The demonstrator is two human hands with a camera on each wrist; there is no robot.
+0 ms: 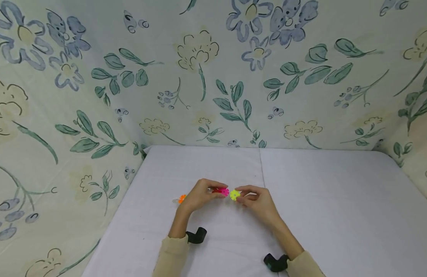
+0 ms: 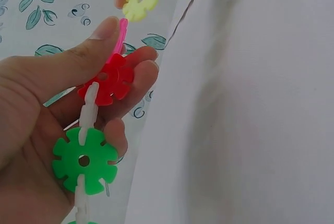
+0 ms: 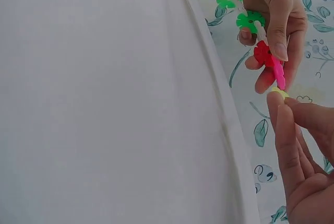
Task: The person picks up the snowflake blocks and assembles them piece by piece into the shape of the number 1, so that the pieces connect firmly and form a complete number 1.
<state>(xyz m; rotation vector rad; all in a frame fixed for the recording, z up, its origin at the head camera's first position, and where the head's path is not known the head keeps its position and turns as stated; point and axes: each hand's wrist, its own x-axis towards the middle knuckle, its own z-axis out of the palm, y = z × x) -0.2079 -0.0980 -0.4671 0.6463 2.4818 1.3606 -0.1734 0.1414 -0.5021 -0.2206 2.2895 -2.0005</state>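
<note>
My left hand (image 1: 199, 196) pinches a chain of notched plastic building discs near its end. In the left wrist view, a red disc (image 2: 112, 80) and a pink disc (image 2: 120, 41), seen edge-on, are by the thumb. Below them hang a white disc (image 2: 87, 110) and a green disc (image 2: 99, 161). An orange disc (image 1: 182, 198) shows at the chain's far end, beyond the left wrist. Between thumb and fingertips, my right hand (image 1: 260, 202) holds a single yellow disc (image 1: 235, 195). It faces the pink disc edge to edge; whether they touch I cannot tell.
A white cloth (image 1: 321, 200) covers the table, with a crease running near its middle. Floral fabric (image 1: 199, 77) stands behind and at both sides. Black wrist-worn devices (image 1: 198, 235) sit at the cuffs of beige sleeves (image 1: 172, 256).
</note>
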